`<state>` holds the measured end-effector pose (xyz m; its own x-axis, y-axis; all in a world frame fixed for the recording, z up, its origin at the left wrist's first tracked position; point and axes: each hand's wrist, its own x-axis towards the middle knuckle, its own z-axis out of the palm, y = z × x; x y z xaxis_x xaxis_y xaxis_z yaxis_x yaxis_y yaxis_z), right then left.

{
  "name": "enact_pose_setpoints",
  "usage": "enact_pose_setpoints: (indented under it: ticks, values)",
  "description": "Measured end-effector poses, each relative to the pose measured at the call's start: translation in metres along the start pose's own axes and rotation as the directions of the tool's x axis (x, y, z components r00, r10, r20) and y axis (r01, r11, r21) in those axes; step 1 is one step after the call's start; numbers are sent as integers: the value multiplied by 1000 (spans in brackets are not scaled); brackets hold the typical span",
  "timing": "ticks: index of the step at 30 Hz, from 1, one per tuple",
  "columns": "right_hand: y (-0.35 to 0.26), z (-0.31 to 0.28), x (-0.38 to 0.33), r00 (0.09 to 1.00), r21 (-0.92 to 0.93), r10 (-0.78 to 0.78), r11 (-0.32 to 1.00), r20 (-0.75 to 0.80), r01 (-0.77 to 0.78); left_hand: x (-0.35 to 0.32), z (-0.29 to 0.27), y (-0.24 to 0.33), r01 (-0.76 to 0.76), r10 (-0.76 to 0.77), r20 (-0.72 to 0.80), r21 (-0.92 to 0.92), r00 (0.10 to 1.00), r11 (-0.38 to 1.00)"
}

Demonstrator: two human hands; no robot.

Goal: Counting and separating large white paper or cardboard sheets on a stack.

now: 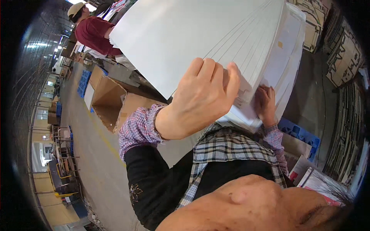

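A tall stack of large white sheets [185, 30], like paper or thin card, lies before me, its upper sheets fanned so that several edges show as lines. My left hand [202, 94] is closed at the near edge of the fanned sheets, knuckles up and fingers curled over; its thumb is hidden. Lower and to the right, my right hand [266, 102] has its fingers bent around the near side of the stack, partly in shadow. Beside it, more pale sheets [291, 50] hang or lie at the stack's right side, one with a small tan patch.
An open cardboard box [110, 96] stands at left near a blue pallet [83, 82]. Another blue pallet [298, 133] lies at right. A person in a dark red shirt [94, 34] works at far left. Boards with cut patterns [345, 57] and stacked flat sheets [347, 127] line the right.
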<state>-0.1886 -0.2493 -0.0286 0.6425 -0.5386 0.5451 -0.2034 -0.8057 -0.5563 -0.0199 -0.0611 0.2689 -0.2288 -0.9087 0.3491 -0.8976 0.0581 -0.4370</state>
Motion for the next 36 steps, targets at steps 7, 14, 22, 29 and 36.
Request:
enact_pose_setpoints:
  ticks: [7,14,22,29,36]
  values:
    - [3,4,-1,1000,12,-6,1000,-7,6,1,2,1,-9,9,5,48,1000,999]
    - [4,1,-1,1000,-13,2,1000,3,-2,5,3,6,-10,9,8,115,1000,993]
    - [3,4,-1,1000,-27,11,1000,-2,-11,4,4,4,-12,13,-13,102,1000,995]
    - [1,1,0,1000,-33,-6,999,2,6,5,3,2,-17,18,-10,102,1000,995]
    - [2,3,0,1000,-20,-15,1000,-11,14,2,2,1,-14,15,-10,110,1000,994]
